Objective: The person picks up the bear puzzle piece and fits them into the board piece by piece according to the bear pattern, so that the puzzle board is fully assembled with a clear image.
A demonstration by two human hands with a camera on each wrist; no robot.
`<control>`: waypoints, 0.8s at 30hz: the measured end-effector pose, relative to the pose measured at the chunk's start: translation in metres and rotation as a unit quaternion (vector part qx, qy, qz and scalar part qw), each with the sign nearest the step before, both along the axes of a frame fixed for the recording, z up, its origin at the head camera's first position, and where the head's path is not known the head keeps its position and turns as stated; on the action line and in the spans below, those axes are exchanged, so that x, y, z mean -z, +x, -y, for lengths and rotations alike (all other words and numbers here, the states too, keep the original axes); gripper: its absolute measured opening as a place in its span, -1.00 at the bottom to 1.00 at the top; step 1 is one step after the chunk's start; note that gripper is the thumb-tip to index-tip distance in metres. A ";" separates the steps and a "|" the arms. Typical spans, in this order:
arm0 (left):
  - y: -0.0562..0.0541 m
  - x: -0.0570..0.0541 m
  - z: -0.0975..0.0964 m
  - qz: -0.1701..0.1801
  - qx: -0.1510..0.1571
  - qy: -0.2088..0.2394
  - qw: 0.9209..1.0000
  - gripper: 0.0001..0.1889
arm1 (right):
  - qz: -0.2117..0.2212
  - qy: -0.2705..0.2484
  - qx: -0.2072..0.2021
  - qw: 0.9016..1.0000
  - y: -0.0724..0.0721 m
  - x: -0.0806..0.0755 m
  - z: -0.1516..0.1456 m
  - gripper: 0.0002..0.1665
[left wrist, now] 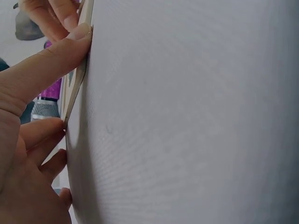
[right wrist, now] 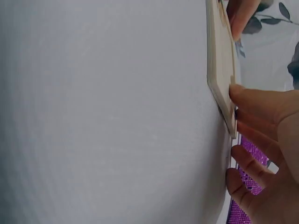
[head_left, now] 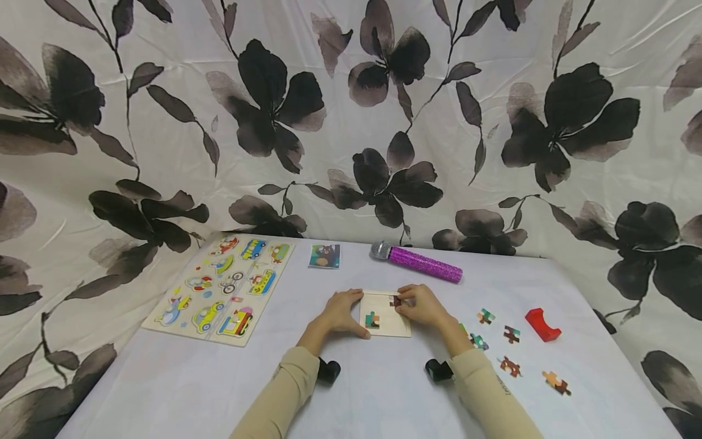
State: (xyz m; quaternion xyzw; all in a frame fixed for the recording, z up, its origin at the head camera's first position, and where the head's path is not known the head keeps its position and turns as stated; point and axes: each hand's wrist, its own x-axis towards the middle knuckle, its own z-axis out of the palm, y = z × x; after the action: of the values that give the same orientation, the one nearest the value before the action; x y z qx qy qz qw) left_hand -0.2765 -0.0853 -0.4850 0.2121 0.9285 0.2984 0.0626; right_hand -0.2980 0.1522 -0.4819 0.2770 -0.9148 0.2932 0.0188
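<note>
A small square wooden puzzle board [head_left: 390, 323] lies flat on the white table. My left hand [head_left: 341, 310] holds it along the left side, thumb at the near corner and fingers at the far one. Inside the frame, at the lower left, sits a teal and orange puzzle piece [head_left: 372, 321]. At the far right corner my right hand [head_left: 425, 306] pinches a dark brown puzzle piece [head_left: 393, 301], partly hidden by the fingers. In the right wrist view, the thumb [right wrist: 247, 95] presses down close to the board's edge [right wrist: 213, 60].
Loose puzzle pieces [head_left: 512, 333] lie to the right, near a red curved block [head_left: 543, 325]. Behind the board are a purple glittery microphone [head_left: 425, 264] and a small picture card [head_left: 325, 256]. A vehicle puzzle board [head_left: 219, 289] lies at left. Floral cloth [head_left: 340, 122] hangs behind.
</note>
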 end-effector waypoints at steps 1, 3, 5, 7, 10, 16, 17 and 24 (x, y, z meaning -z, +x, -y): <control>0.000 0.000 0.000 0.001 0.000 0.001 1.000 0.03 | 0.009 -0.007 0.005 1.000 -0.001 0.001 -0.001 -0.65; -0.001 0.001 0.000 0.003 0.000 0.002 1.000 0.04 | 0.018 -0.016 0.012 1.000 -0.002 0.002 -0.003 -0.63; -0.001 0.002 0.000 0.004 0.001 0.003 1.000 0.04 | 0.025 -0.024 0.019 0.999 -0.003 0.004 -0.004 -0.61; -0.001 0.002 0.000 0.004 0.000 0.003 1.000 0.04 | 0.034 -0.031 0.019 0.999 -0.003 0.005 -0.004 -0.58; 0.000 0.002 0.001 0.003 0.000 0.002 1.000 0.03 | 0.033 -0.023 0.004 0.999 -0.003 0.006 -0.005 -0.60; 0.000 0.002 0.000 0.006 0.002 0.003 1.000 0.03 | 0.034 -0.005 -0.003 0.999 -0.002 0.006 -0.008 -0.62; 0.000 0.002 0.000 0.006 0.003 0.002 1.000 0.03 | 0.034 -0.004 0.000 0.999 -0.002 0.006 -0.008 -0.62; 0.001 0.002 0.000 -0.006 0.004 0.005 1.000 0.02 | 0.026 -0.021 0.021 0.999 -0.003 0.007 -0.011 -0.77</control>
State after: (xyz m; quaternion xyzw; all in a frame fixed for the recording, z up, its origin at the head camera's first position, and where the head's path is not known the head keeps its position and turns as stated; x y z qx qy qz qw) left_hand -0.2757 -0.0856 -0.4868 0.2175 0.9266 0.3013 0.0575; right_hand -0.3010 0.1627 -0.4892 0.2492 -0.9145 0.3186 0.0067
